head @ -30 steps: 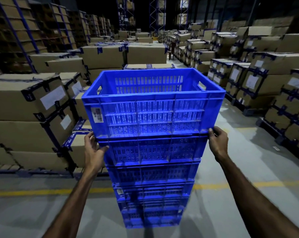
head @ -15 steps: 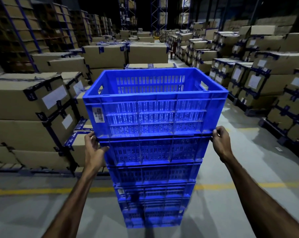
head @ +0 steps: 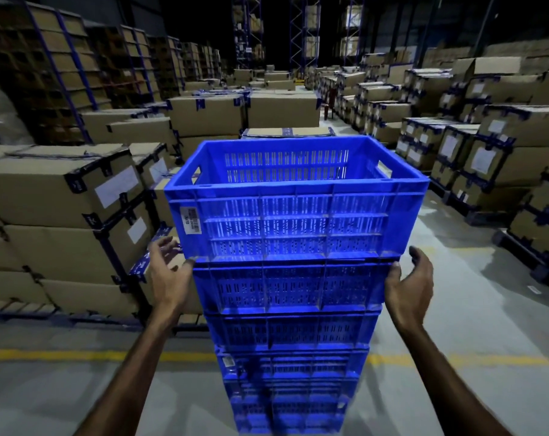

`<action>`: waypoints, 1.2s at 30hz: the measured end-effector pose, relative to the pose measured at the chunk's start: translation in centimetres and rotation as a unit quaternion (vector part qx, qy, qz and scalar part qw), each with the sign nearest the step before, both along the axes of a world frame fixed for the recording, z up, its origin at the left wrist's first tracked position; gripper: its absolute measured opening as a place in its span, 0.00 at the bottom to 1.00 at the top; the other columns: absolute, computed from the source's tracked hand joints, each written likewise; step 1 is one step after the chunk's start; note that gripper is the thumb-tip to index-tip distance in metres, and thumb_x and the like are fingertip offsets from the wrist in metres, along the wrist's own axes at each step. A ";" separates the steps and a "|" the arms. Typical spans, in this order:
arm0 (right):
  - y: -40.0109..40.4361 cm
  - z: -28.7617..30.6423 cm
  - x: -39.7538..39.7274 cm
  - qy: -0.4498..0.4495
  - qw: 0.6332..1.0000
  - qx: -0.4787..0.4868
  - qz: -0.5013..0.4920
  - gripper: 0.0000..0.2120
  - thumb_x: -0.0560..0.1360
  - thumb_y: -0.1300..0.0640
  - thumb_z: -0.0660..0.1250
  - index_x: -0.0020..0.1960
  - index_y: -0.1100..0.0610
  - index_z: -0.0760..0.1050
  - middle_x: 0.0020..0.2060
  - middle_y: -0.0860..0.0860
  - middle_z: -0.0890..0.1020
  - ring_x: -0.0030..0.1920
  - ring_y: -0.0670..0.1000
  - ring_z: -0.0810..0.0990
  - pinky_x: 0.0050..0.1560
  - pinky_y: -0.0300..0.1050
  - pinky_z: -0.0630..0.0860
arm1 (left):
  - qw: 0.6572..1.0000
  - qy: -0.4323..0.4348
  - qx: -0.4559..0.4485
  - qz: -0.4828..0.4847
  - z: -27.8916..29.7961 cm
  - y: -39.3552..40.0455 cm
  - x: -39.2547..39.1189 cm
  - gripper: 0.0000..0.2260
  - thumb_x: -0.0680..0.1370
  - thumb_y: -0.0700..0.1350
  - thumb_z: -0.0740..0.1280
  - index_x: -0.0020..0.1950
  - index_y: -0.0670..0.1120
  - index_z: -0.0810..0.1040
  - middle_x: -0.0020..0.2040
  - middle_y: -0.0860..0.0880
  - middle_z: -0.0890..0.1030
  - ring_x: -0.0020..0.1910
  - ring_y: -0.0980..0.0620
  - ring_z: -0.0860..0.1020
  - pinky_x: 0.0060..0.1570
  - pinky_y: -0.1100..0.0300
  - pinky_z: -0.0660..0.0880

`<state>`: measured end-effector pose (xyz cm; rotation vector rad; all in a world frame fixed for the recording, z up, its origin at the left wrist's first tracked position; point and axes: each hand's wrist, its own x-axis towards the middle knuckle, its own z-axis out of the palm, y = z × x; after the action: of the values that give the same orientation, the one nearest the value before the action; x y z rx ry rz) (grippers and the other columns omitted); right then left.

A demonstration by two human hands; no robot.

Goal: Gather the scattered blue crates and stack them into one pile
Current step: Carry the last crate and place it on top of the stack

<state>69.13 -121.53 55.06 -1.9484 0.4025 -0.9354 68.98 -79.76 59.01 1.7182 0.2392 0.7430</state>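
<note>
Top crate (head: 293, 212) sits on the stack (head: 290, 328) on the floor, so check its base is seated all round (near edge looks flush). Your left hand (head: 166, 269) and right hand (head: 408, 278) have let go since a moment ago: fingers now spread beside the corners, holding nothing.

Top crate (head: 295, 196) seated on blue stack (head: 290, 328); both hands (head: 167, 265) (head: 408, 283) relaxed beside lower corners, thumbs touching.

Dim warehouse, dark background, wide-angle edge bending, slight motion blur
</note>
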 end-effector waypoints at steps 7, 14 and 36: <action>5.0 5.0 -0.9 -0.184 0.946 -0.260 0.049 0.08 0.76 0.62 0.68 0.55 0.57 0.79 0.54 0.53 0.81 0.56 0.59 0.79 0.55 0.57 0.69 | 0.927 -0.181 0.310 0.105 7.4 -1.1 0.9 0.03 0.78 0.42 0.68 0.51 0.45 0.78 0.47 0.46 0.80 0.46 0.48 0.77 0.47 0.49 0.76; 10.5 16.4 2.1 -0.223 0.873 -0.384 0.202 0.05 0.79 0.52 0.67 0.50 0.53 0.80 0.48 0.49 0.81 0.52 0.53 0.80 0.55 0.57 0.71 | 0.840 -0.179 0.507 -0.075 19.1 -5.1 7.9 0.06 0.77 0.48 0.68 0.48 0.47 0.81 0.45 0.49 0.82 0.47 0.48 0.76 0.49 0.53 0.73; 15.4 23.0 12.9 0.339 0.700 -0.415 0.471 0.26 0.69 0.31 0.73 0.39 0.55 0.79 0.32 0.49 0.80 0.37 0.53 0.81 0.41 0.47 0.75 | 0.674 0.108 0.673 -0.285 18.9 -13.0 38.3 0.25 0.82 0.58 0.66 0.70 0.41 0.73 0.67 0.37 0.78 0.63 0.38 0.77 0.57 0.53 0.71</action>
<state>82.01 -106.13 78.11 -2.7770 -0.7663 0.4368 107.32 -92.71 77.95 3.0414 -0.9302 0.1195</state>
